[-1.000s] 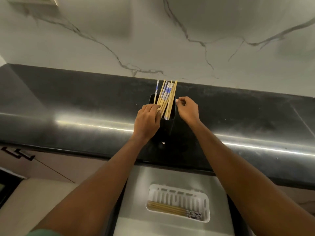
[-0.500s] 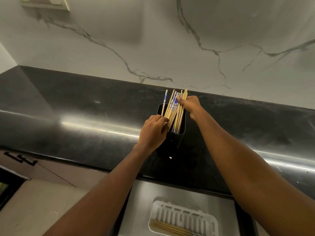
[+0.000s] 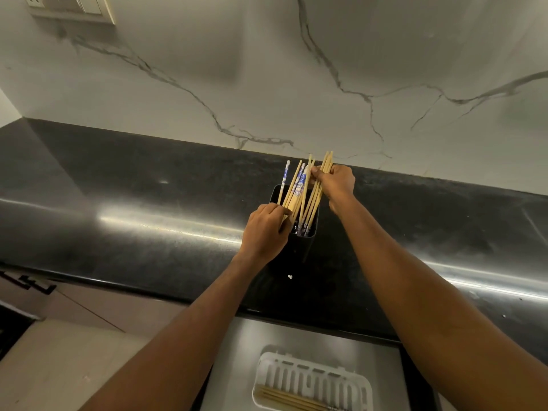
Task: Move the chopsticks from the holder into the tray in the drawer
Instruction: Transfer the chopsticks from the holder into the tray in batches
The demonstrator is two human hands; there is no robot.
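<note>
Head view: your right hand reaches forward, gripping a bundle of chopsticks standing in the holder on the table. Your left hand grips the holder's rim (fingertips hidden). The frame edge cuts off the drawer's tray.

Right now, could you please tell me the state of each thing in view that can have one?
Holder: upright, chopsticks standing in it.
Drawer: open.
Tray: in drawer, partly filled.
Left hand: grips holder's rim.
Right hand: grips chopstick bundle, lower ends inside holder.
</note>
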